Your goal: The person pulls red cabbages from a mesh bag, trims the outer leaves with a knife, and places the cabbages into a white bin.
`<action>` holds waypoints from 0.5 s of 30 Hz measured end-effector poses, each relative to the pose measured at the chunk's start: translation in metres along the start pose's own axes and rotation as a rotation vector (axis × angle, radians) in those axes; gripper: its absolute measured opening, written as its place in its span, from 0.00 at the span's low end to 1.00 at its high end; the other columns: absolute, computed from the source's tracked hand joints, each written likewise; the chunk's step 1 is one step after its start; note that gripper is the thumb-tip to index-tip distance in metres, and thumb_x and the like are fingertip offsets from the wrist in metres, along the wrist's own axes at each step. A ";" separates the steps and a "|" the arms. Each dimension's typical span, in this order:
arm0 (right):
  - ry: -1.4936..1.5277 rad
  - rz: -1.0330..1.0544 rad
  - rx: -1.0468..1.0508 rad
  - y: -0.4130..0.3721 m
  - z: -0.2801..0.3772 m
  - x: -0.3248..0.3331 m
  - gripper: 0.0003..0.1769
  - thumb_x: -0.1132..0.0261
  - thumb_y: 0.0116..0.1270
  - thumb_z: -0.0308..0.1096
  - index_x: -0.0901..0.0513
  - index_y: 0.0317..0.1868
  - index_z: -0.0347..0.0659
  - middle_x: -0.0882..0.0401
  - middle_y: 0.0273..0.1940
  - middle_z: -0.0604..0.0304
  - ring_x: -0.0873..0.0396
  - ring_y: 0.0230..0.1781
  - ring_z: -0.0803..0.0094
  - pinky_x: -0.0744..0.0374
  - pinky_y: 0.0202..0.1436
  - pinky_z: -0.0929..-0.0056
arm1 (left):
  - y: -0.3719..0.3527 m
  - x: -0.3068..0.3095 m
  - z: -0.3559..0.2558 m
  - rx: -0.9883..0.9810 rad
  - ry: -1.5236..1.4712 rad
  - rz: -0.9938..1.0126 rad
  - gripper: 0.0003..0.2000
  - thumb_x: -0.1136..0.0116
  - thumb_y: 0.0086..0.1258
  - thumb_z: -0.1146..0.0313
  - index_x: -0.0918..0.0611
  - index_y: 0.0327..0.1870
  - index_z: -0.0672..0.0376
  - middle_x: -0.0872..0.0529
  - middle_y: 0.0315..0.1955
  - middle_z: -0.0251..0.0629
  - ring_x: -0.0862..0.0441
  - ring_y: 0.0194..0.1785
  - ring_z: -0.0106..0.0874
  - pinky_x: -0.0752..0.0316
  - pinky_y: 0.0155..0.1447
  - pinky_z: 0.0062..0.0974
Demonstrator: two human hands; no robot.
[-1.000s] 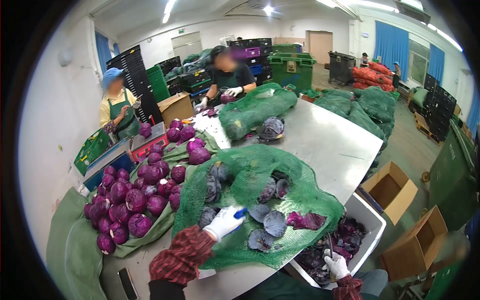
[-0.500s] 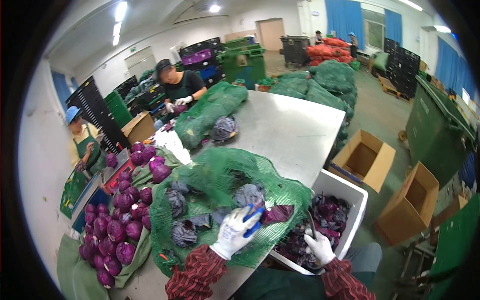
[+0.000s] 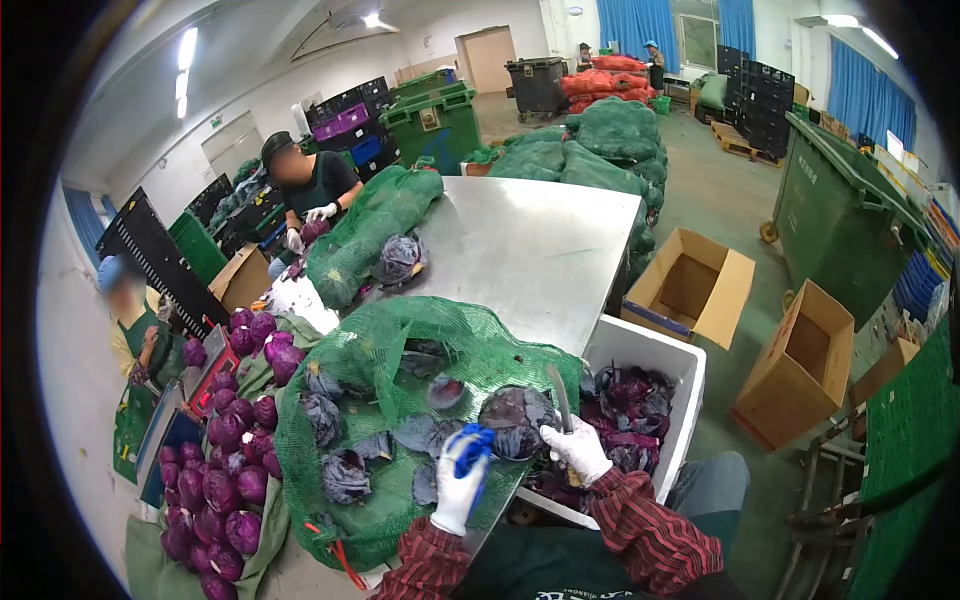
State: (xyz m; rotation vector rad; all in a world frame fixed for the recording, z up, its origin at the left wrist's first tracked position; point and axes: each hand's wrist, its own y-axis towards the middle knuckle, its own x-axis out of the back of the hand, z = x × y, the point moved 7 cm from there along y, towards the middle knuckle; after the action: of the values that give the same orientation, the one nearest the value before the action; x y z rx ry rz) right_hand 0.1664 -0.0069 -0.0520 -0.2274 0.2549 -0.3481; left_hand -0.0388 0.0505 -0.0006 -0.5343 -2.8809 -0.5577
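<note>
A dark purple cabbage [image 3: 515,422] with its outer leaves on rests on the green mesh bag [image 3: 400,500] near the table edge. My right hand [image 3: 577,450], in a white glove, grips a knife [image 3: 560,395] with the blade pointing up, close against the cabbage's right side. Left of the cabbage is my left hand [image 3: 462,478], in a white glove with blue on the palm side. Its fingers are loosely bent and a little blurred, with nothing visible in them. Loose leaves [image 3: 425,433] and more unpeeled cabbages [image 3: 345,476] lie in and on the mesh.
A white foam box [image 3: 690,400] of purple leaves stands at the table's right edge. Peeled purple cabbages [image 3: 220,490] are piled at left. Cardboard boxes [image 3: 800,365] and a green bin [image 3: 840,220] stand at right. A co-worker [image 3: 310,190] handles a cabbage across the table.
My view has swung right. My right hand has risen from the foam box with the knife to beside the cabbage. My left hand has come away from the leaf it was on.
</note>
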 end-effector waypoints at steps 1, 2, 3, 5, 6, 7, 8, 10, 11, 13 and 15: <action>0.001 0.021 0.020 -0.004 0.004 -0.004 0.29 0.28 0.62 0.43 0.26 0.58 0.36 0.27 0.28 0.69 0.30 0.20 0.84 0.32 0.20 0.83 | 0.001 0.010 0.005 0.090 -0.005 -0.093 0.19 0.42 0.62 0.82 0.21 0.56 0.59 0.23 0.57 0.41 0.24 0.57 0.29 0.28 0.62 0.26; 0.002 0.043 0.042 -0.006 0.007 -0.007 0.33 0.29 0.62 0.42 0.28 0.63 0.36 0.26 0.29 0.69 0.30 0.21 0.85 0.31 0.20 0.83 | 0.002 0.013 0.012 0.209 -0.195 -0.142 0.23 0.41 0.65 0.79 0.24 0.62 0.59 0.24 0.59 0.41 0.25 0.59 0.27 0.29 0.62 0.26; 0.025 0.107 0.065 -0.005 0.009 -0.012 0.44 0.27 0.59 0.46 0.35 0.69 0.31 0.23 0.32 0.65 0.27 0.24 0.80 0.25 0.26 0.77 | 0.015 0.006 0.010 0.162 -0.102 -0.039 0.25 0.40 0.66 0.76 0.27 0.65 0.59 0.26 0.61 0.40 0.27 0.61 0.27 0.30 0.63 0.26; -0.280 0.022 0.165 -0.005 0.012 -0.016 0.48 0.27 0.58 0.50 0.37 0.68 0.28 0.21 0.35 0.61 0.24 0.27 0.75 0.22 0.32 0.74 | 0.022 -0.013 -0.011 0.269 -0.286 0.111 0.30 0.40 0.68 0.71 0.34 0.71 0.58 0.32 0.68 0.39 0.34 0.69 0.29 0.37 0.69 0.28; -0.585 -0.076 0.266 -0.008 0.024 -0.018 0.52 0.27 0.56 0.54 0.38 0.68 0.25 0.18 0.38 0.57 0.20 0.30 0.70 0.20 0.37 0.70 | 0.023 -0.017 -0.005 0.232 -0.209 0.128 0.31 0.40 0.67 0.73 0.36 0.72 0.57 0.35 0.70 0.39 0.38 0.72 0.33 0.44 0.74 0.30; -0.583 -0.085 0.266 -0.010 0.028 -0.021 0.52 0.27 0.56 0.54 0.38 0.68 0.25 0.18 0.38 0.57 0.20 0.30 0.70 0.20 0.37 0.70 | 0.023 -0.021 -0.007 0.105 -0.050 0.159 0.32 0.39 0.66 0.73 0.35 0.72 0.56 0.35 0.70 0.39 0.39 0.73 0.34 0.45 0.74 0.31; -0.694 -0.125 0.281 -0.013 0.034 -0.023 0.54 0.28 0.55 0.57 0.40 0.68 0.23 0.18 0.39 0.51 0.19 0.33 0.65 0.20 0.40 0.69 | 0.021 -0.026 -0.009 -0.022 0.108 0.189 0.32 0.39 0.65 0.74 0.35 0.72 0.56 0.35 0.70 0.40 0.41 0.74 0.35 0.46 0.75 0.32; -0.918 -0.198 0.303 -0.020 0.050 -0.026 0.59 0.29 0.53 0.62 0.42 0.68 0.21 0.17 0.42 0.40 0.16 0.40 0.53 0.20 0.45 0.65 | 0.013 -0.036 -0.018 -0.054 0.096 0.162 0.32 0.36 0.61 0.75 0.32 0.70 0.57 0.34 0.69 0.38 0.45 0.75 0.35 0.46 0.75 0.33; -0.894 -0.114 0.299 -0.017 0.048 -0.024 0.59 0.36 0.57 0.66 0.43 0.67 0.17 0.19 0.42 0.36 0.16 0.42 0.51 0.19 0.44 0.65 | 0.014 -0.037 -0.021 -0.073 0.120 0.158 0.32 0.36 0.61 0.75 0.31 0.69 0.58 0.33 0.69 0.38 0.45 0.75 0.36 0.47 0.75 0.33; -0.826 -0.187 0.476 -0.012 0.044 -0.017 0.50 0.36 0.61 0.61 0.37 0.63 0.18 0.18 0.39 0.36 0.17 0.39 0.48 0.19 0.43 0.62 | 0.012 -0.041 -0.023 -0.093 0.137 0.152 0.32 0.35 0.60 0.74 0.30 0.68 0.58 0.33 0.69 0.38 0.44 0.75 0.36 0.47 0.75 0.33; -0.844 -0.264 0.611 0.000 0.042 -0.012 0.34 0.35 0.64 0.51 0.26 0.54 0.25 0.18 0.34 0.39 0.16 0.34 0.52 0.19 0.39 0.62 | 0.012 -0.042 -0.019 -0.087 0.175 0.172 0.33 0.35 0.61 0.73 0.32 0.70 0.58 0.36 0.71 0.37 0.44 0.75 0.34 0.47 0.76 0.32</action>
State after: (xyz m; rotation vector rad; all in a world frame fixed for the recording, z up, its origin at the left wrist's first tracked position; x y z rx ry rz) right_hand 0.1669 0.0045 -0.0100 0.2085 -0.7174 -0.5425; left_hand 0.0063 0.0405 0.0118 -0.7015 -2.6247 -0.6685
